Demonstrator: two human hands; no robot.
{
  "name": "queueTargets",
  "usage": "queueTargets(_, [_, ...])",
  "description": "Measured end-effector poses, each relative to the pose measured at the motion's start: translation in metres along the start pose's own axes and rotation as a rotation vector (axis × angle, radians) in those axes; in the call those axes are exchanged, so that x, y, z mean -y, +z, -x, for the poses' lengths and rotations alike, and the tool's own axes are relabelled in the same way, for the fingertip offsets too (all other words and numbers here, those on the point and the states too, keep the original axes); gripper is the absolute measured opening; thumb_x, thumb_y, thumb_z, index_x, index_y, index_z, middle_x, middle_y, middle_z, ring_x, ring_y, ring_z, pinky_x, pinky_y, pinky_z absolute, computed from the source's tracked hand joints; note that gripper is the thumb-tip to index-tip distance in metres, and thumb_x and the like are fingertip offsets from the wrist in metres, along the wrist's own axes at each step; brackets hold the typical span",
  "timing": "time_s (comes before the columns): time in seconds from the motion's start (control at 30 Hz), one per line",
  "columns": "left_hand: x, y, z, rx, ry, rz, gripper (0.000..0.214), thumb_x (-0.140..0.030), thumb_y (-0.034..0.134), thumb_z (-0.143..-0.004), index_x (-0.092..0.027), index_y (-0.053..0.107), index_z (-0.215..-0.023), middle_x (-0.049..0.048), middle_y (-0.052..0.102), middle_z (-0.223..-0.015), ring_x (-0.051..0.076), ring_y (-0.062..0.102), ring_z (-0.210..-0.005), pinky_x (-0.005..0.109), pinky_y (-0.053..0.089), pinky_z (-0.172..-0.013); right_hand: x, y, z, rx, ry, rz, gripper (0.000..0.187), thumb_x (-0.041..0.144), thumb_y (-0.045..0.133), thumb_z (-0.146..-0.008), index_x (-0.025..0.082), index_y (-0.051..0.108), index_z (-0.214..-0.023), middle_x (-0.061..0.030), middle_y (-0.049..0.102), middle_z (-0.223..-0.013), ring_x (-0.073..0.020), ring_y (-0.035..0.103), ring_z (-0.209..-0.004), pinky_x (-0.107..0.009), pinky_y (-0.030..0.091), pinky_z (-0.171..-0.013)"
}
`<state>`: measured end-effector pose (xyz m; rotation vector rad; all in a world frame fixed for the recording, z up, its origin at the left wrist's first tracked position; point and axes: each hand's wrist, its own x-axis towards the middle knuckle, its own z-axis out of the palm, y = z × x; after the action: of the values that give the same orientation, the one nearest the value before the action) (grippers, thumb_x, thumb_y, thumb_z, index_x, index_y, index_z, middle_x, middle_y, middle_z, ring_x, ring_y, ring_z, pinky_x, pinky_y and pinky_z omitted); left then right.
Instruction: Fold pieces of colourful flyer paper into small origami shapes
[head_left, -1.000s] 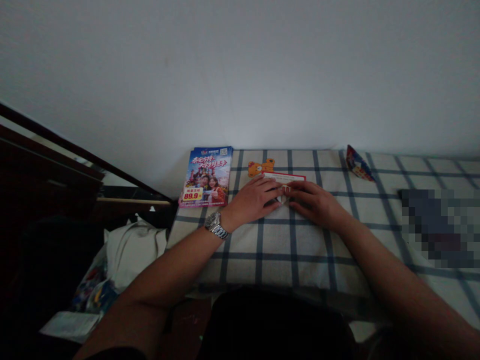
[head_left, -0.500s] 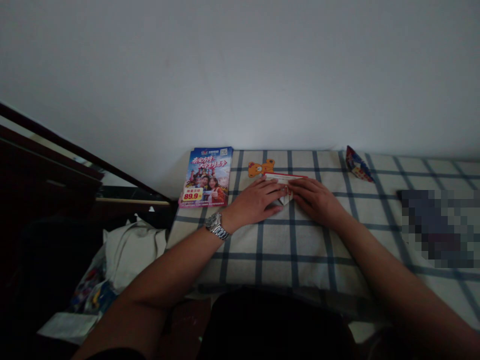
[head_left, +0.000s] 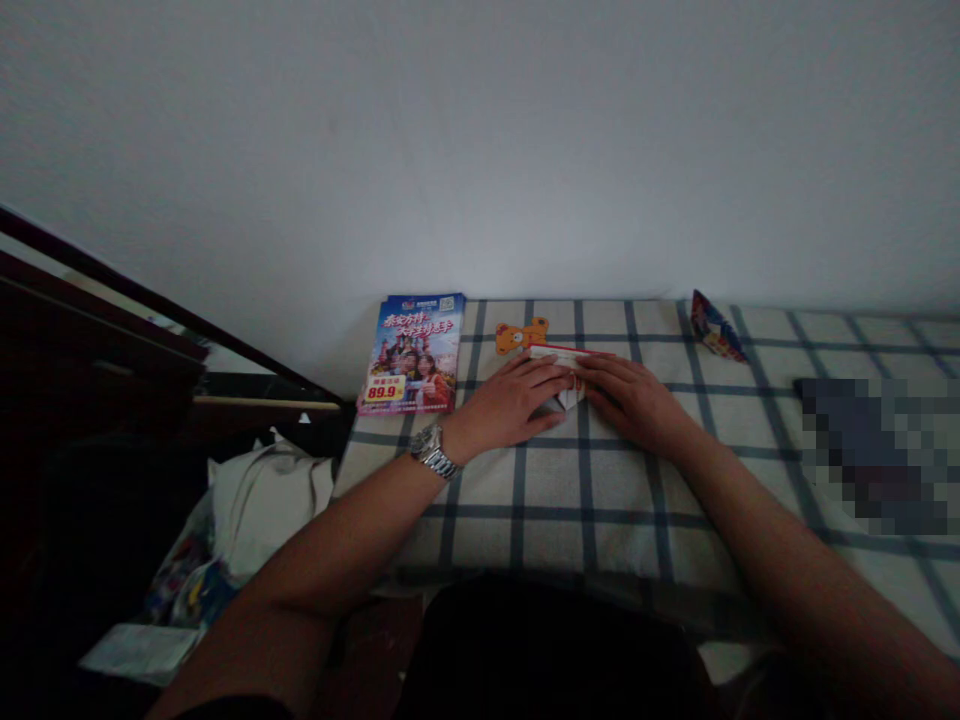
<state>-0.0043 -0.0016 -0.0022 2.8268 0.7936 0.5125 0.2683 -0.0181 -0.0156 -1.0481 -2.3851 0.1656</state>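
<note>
Head view showed two bare hands, left and right, laid over one folded paper, white with a red edge, on one checked, woven-looking cloth. Their fingers lay extended, pressing down on it; whether any pinched it could not be told. One flat bear figure, one glossy rectangular leaflet stack, sheets uncountable, and one pointed, colourful folded piece lay around; one metal-link watch circled the left wrist.
</note>
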Motion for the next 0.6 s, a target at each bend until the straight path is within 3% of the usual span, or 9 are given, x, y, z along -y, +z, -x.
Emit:
queueTargets(0.23, [-0.0010, -0.0007, 0.0012, 0.044, -0.017, -0.024, 0.051, -0.047, 0.062, -0.108, -0.022, 0.056, -0.152, 0.0088, 0.053, -0.164, 0.028, 0.046, -0.153, 0.052, 0.029, -0.134, 0.0004, -0.0016, 0.0010, -0.015, -0.019, 0.001, 0.030, 0.027, 0.060, -0.107, 0.022, 0.072, -0.133, -0.0137, 0.075, -0.137, -0.0336, 0.069, -0.129, -0.057, 0.058, -0.109])
queueTargets(0.6, [0.0029, 0.0005, 0.0028, 0.050, -0.002, 0.002, 0.051, -0.046, 0.063, -0.107, -0.023, 0.055, -0.152, 0.0085, 0.054, -0.164, 0.027, 0.046, -0.154, 0.053, 0.026, -0.135, 0.0018, 0.0000, 0.0012, -0.007, -0.005, 0.000, 0.034, 0.029, 0.056, -0.108, 0.021, 0.068, -0.140, -0.0154, 0.069, -0.147, -0.0345, 0.063, -0.138, -0.059, 0.054, -0.115])
